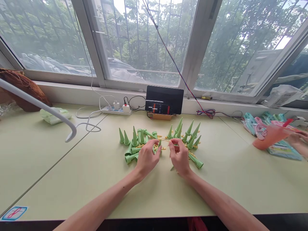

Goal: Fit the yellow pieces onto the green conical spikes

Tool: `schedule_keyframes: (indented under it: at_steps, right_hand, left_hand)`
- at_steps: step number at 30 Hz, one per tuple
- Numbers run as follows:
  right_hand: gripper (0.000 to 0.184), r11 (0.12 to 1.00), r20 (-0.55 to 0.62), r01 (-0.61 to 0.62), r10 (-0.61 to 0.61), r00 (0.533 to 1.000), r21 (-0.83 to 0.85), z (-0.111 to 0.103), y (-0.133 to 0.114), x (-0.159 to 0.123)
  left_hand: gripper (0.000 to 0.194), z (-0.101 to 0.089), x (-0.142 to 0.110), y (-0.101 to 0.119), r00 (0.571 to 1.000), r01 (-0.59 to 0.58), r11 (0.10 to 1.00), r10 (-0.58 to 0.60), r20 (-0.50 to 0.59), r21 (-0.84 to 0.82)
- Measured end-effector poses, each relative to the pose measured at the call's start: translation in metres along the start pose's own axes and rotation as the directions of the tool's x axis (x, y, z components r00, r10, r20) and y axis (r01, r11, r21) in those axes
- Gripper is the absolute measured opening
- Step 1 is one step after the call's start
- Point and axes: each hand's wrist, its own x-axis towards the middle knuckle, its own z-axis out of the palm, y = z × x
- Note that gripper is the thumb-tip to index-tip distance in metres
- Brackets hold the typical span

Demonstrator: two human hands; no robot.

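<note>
Green cone (160, 143) pinched in left fingers (158, 152), yellow piece (169, 141) in right fingers (177, 141), phone (163, 109) reading 00:15:32

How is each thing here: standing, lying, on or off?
Green cones: some standing, some lying
Tablet: propped up, screen dark
Phone: screen lit, showing digits
Power strip: plugs pushed in
Red-and-blue cable: partly coiled
Pink cup: straw in it
Left hand: holding a green cone
Right hand: pinching a small yellow piece

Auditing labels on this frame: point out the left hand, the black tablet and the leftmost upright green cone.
Left hand (146, 157): head view, back of the hand.
Black tablet (165, 95): head view, upper part of screen.
Leftmost upright green cone (121, 137): head view, middle of taper.
</note>
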Motion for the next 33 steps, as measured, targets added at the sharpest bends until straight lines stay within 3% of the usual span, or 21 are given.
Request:
schedule_keyframes:
  at_steps: [5, 12, 18, 33]
  right_hand:
    - [0.021, 1.000, 0.006, -0.005, 0.005, 1.000, -0.013, -0.0006, -0.0007, -0.0004]
    - [0.021, 1.000, -0.001, -0.011, 0.011, 1.000, -0.019, -0.0003, -0.0009, 0.0000]
    - [0.023, 1.000, -0.011, -0.015, 0.015, 1.000, -0.020, -0.0002, -0.0009, 0.0001]
    - [0.025, 0.999, -0.001, 0.019, -0.019, 1.000, -0.036, -0.0004, -0.0003, -0.0006]
  left_hand:
    - [0.014, -0.0014, -0.0010, -0.0013, 0.995, -0.021, 0.997, 0.014, 0.094, 0.071]
    - [0.010, -0.0013, -0.0004, 0.0009, 0.992, -0.062, 0.987, 0.045, 0.114, 0.149]
    - [0.015, -0.0003, -0.0028, 0.0008, 0.989, -0.077, 0.989, 0.060, 0.134, 0.125]
    - [0.016, 0.0031, -0.0061, 0.0019, 0.950, -0.126, 0.987, 0.090, 0.300, 0.100]
